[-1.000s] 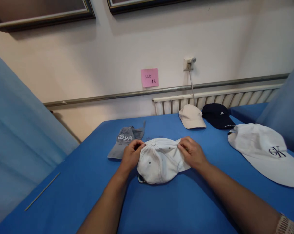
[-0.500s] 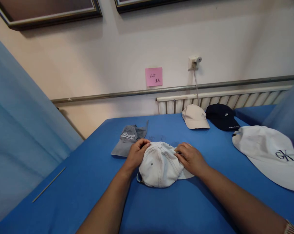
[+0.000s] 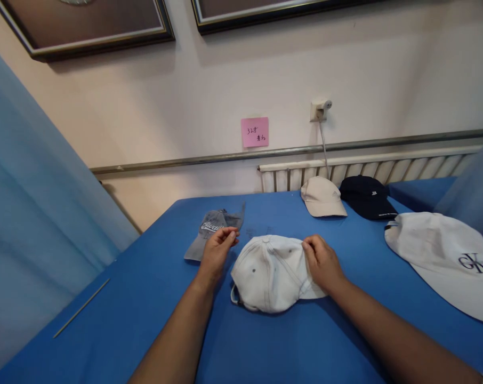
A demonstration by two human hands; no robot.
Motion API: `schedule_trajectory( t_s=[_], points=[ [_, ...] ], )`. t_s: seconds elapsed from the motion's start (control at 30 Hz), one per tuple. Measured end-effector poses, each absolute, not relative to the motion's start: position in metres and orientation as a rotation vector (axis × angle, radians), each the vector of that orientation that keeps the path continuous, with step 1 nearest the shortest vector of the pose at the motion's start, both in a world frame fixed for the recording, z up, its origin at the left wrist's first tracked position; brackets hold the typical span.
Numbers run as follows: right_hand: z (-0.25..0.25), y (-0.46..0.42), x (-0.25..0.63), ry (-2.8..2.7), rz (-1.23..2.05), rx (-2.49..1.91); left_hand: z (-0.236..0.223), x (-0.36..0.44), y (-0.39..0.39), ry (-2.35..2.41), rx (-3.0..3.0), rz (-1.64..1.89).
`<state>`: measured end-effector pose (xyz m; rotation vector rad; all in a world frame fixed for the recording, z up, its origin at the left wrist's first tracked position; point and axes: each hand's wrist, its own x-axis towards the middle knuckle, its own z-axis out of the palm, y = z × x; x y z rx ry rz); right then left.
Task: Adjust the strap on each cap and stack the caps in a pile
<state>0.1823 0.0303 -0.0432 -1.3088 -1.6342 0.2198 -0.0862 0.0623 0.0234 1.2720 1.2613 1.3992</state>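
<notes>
White cap (image 3: 265,282), lower centre of frame, on blue cloth (image 3: 241,352). Right hand (image 3: 323,261): thumb and fingers pinched on its upper edge near the brim. Left hand (image 3: 218,249): off the cap, fingers curled; cannot tell whether tips meet. Judged: light, soft crown liable to crease, brim stiffer, little slip; best hold at crown-brim seam and back edge. Beyond, left of centre: grey cap (image 3: 198,245).
</notes>
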Motion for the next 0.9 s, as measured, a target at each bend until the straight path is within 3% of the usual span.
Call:
schedule_trajectory(
  t_s=[0.37, 0.73, 0.9],
  points=[
    [-0.046, 0.034, 0.186, -1.436, 0.301, -1.361, 0.008, -0.072, 0.053, 1.620, 1.986, 1.194],
    [-0.047, 0.031, 0.182, -1.476, 0.328, -1.351, -0.002, -0.061, 0.051, 1.500, 1.920, 1.052],
    [-0.047, 0.032, 0.184, -1.417, 0.317, -1.367, 0.011, -0.071, 0.054, 1.440, 1.630, 1.267]
  ],
)
